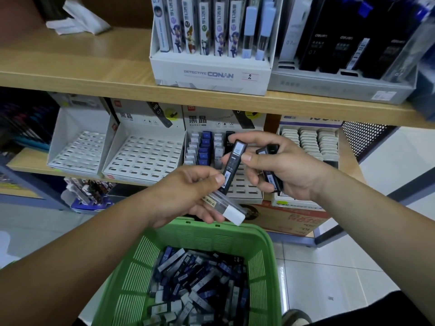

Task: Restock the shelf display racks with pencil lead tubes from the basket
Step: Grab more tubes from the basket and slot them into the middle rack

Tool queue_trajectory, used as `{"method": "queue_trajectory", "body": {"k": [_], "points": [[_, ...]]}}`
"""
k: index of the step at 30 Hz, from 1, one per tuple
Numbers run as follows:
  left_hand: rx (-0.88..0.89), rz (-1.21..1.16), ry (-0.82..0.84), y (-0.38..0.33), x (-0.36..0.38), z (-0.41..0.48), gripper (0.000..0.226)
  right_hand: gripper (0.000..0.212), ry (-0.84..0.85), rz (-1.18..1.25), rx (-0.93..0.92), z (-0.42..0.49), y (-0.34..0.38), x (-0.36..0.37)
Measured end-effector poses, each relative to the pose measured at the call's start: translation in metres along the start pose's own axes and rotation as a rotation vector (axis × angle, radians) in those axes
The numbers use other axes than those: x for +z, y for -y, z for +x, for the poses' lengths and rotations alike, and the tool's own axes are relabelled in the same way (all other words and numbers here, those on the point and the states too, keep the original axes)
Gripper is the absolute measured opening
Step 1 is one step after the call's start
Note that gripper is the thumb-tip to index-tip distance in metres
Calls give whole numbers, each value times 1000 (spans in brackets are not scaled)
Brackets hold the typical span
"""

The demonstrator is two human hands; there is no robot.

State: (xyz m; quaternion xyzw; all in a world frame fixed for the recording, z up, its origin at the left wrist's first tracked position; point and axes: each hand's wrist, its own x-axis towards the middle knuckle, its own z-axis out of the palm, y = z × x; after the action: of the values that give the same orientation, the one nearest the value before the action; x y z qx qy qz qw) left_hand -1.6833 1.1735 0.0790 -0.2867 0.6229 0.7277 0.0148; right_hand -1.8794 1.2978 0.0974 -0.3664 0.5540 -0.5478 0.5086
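Pencil lead tube, black [233, 164], is held upright and slightly tilted in front of the middle rack. The right hand [287, 168] pinches its upper half between thumb and forefinger. The left hand [186, 191] has its thumb on the tube's lower end, so both hands touch it.

- Right hand's other fingers are curled round more black tubes [270, 178] in the palm; can't tell the count.
- Left hand's fingers are curled under a clear tube with a white cap [223, 205], lying roughly flat with the cap toward the right.
- Hands are above the far rim of the green basket [263, 252]. Loose tubes [200, 292] are heaped inside it, blue, black and clear mixed.
- Middle rack [244, 192] is on the lower shelf [30, 161], behind the hands. Its back rows hold white, blue and black tubes [204, 149]; the front slots are bare.
- Two more slotted racks [143, 158] [77, 149] sit to its left, slots showing.
- Box of pale flat packs [308, 142] sits to the right of the middle rack.
- Upper shelf [94, 78] carries a white "Detective Conan" display box [211, 75] and, beside it, a grey tray [329, 85] of black packs.
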Motion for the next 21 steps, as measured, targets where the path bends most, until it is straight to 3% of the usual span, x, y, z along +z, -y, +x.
{"method": "queue_trajectory", "body": {"k": [3, 5, 8, 11, 16, 21], "points": [[-13, 3, -28, 1, 0, 1, 25, 27, -68, -71, -30, 2, -4, 3], [5, 53, -93, 2, -1, 2, 24, 17, -205, -151, -39, 5, -6, 3], [42, 92, -177, 2, -5, 3, 25, 21, -435, -262, -57, 10, -7, -1], [66, 92, -199, 2, -8, 1, 24, 21, -558, -221, -67, 14, -4, -1], [79, 133, -215, 4, -9, -2, 22, 25, -556, -95, 4, 21, 0, 8], [99, 211, -216, 2, -3, 1, 19, 18, -547, -169, -33, 21, 0, 14]]}}
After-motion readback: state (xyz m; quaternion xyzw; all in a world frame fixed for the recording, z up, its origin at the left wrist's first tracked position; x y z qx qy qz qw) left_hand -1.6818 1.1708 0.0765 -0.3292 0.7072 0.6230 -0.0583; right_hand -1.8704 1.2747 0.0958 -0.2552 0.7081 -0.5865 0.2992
